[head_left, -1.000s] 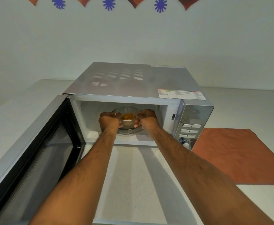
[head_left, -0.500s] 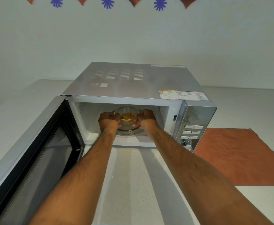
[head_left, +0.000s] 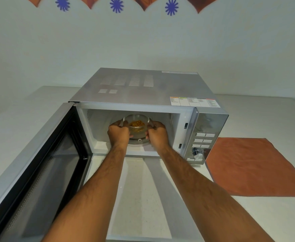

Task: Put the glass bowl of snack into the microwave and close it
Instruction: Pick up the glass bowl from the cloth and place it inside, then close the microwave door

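Observation:
A silver microwave (head_left: 143, 88) stands on the white counter with its door (head_left: 38, 163) swung wide open to the left. Inside its cavity is a glass bowl (head_left: 137, 119) holding a yellow-orange snack (head_left: 137, 123), over the glass turntable (head_left: 139, 141). My left hand (head_left: 118, 132) grips the bowl's left side and my right hand (head_left: 156, 134) grips its right side. Both forearms reach in through the opening. Whether the bowl rests on the turntable or hangs just above it, I cannot tell.
An orange cloth mat (head_left: 251, 165) lies on the counter to the right of the microwave. The control panel with buttons and a dial (head_left: 198, 152) is on the microwave's right front. A wall with blue flower decorations rises behind.
Both hands have stayed on the bowl inside the cavity, and the bowl has shifted slightly deeper. The camera has moved a little closer.

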